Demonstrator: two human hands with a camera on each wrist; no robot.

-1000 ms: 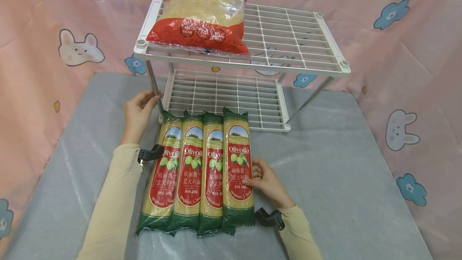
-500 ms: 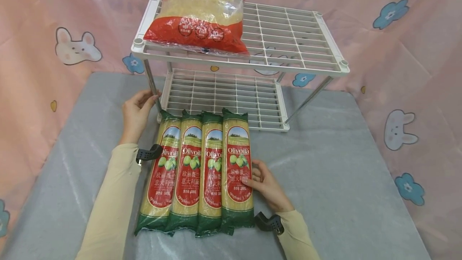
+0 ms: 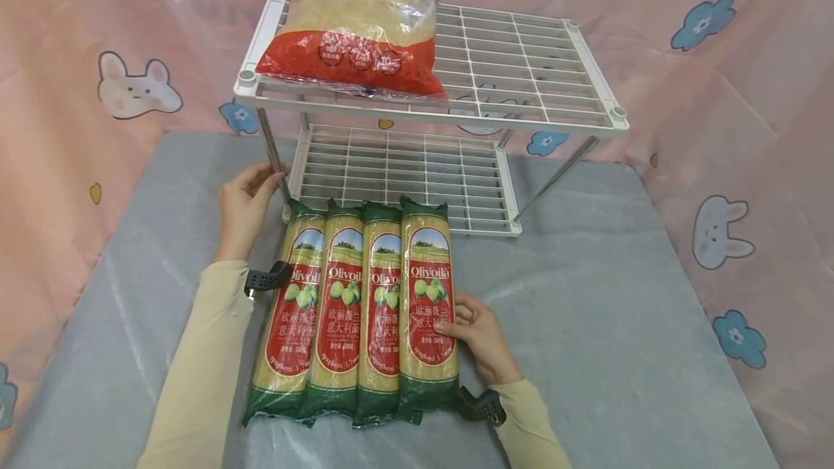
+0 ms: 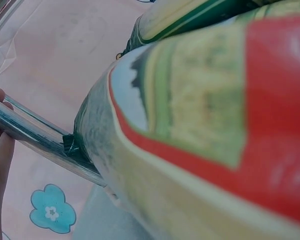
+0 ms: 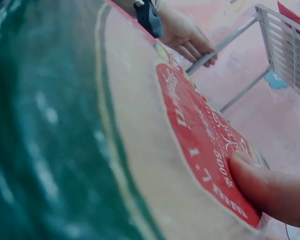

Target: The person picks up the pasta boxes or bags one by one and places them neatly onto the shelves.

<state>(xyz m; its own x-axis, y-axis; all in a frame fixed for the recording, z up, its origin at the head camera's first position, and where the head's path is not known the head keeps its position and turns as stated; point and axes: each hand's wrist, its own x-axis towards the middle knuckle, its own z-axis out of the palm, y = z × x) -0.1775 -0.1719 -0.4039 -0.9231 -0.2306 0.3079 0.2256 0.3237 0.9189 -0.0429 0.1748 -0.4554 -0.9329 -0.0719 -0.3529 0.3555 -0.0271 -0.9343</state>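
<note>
With the left grip (image 3: 242, 210) narrowed on the upright round chrome post (image 4: 37, 138), steady the white plastic rack (image 3: 456, 119). With the right grip (image 3: 481, 331) holding the long, red-labelled plastic spaghetti packet (image 3: 426, 299) farthest right of that post, preferably press lightly to limit crushing.

Right wrist (image 3: 506, 373) slightly nearer the rightmost packet (image 3: 429, 295).
</note>
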